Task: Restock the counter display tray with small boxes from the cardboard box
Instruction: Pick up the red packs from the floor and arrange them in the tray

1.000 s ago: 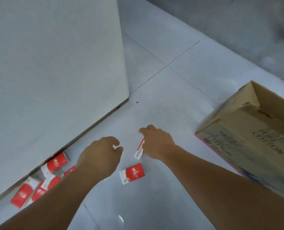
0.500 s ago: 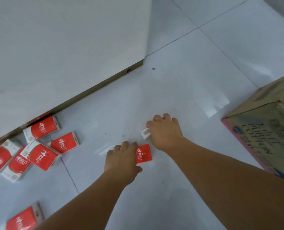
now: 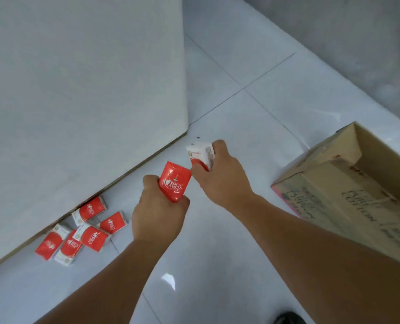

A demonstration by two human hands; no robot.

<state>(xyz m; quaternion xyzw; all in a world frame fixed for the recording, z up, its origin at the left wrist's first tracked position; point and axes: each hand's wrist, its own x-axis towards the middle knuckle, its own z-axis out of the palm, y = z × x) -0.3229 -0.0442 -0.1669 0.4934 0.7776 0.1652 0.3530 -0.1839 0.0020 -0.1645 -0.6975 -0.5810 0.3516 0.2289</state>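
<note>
My left hand (image 3: 158,212) grips a small red box (image 3: 174,181) with white lettering, held above the floor. Just to its right, my right hand (image 3: 221,177) holds a second small box (image 3: 200,153) whose white side faces the camera. The two held boxes almost touch. An open brown cardboard box (image 3: 348,190) lies on the floor at the right, partly behind my right forearm; I cannot see its contents. Several more red and white small boxes (image 3: 82,229) lie scattered on the floor at the lower left. No display tray is in view.
A tall white cabinet side (image 3: 77,101) fills the upper left, its bottom edge running diagonally just behind the scattered boxes. The floor is glossy white tile (image 3: 252,108). A dark shoe tip (image 3: 287,319) shows at the bottom edge.
Both hands have lifted off the floor, each with a small box in it. My left hand has taken up the red box it was pressing on the tile.
</note>
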